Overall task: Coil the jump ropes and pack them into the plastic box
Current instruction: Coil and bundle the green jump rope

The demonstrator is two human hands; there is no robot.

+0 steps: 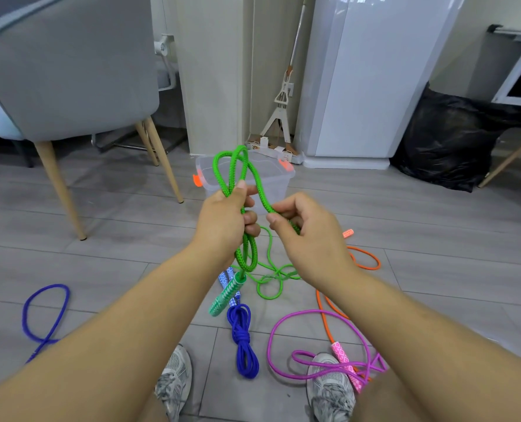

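My left hand (222, 217) grips folded loops of the green jump rope (234, 169), which stick up above the fist and hang below it to a green handle (225, 295). My right hand (311, 236) pinches a strand of the same rope beside it. The slack lies tangled on the floor. A clear plastic box (276, 175) with orange latches stands open behind the hands. A coiled blue rope (242, 339) lies near my feet. A purple rope (320, 345) with a pink handle and an orange rope (365, 260) lie loose to the right.
Another blue rope loop (44, 312) lies on the floor at left. A grey chair (70, 71) with wooden legs stands at the back left. A white cabinet (371, 77), a mop and a black bag (447, 138) sit behind the box. My shoes are at the bottom.
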